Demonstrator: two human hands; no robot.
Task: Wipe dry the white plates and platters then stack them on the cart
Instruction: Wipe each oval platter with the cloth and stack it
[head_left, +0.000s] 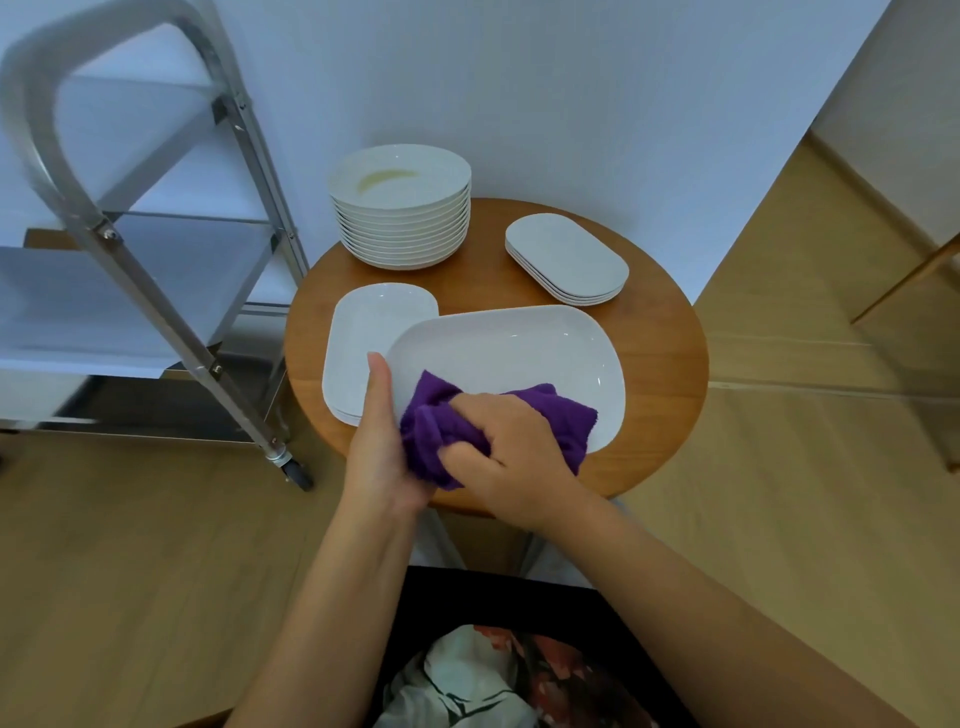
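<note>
A large white platter (511, 348) is held up over the near side of a round wooden table (660, 332), tilted toward the camera. Its left edge is gripped by the left hand (382, 447), thumb laid along the rim, fingers hidden behind/under it. A bunched purple cloth (441, 431) is clutched in the right hand (511, 452), fingers curled round it, and is pressed against the platter's near inner surface (lower left part).

Behind and left of the held platter, a short pile of similar platters (363, 332) lies flat on the table, partly covered by it. At the back of the table a tall stack of round plates (402, 218) is seen, w/ a yellowish smear on the top one. To the right rear, apart from the others, a low stack of small oval platters (569, 260) is set.

A metal cart (156, 270) on castors stands just left of the table, its shelves lined w/ white sheets. Nothing from the table is seen on the shelves in view. The floor (779, 467) is light wood.
</note>
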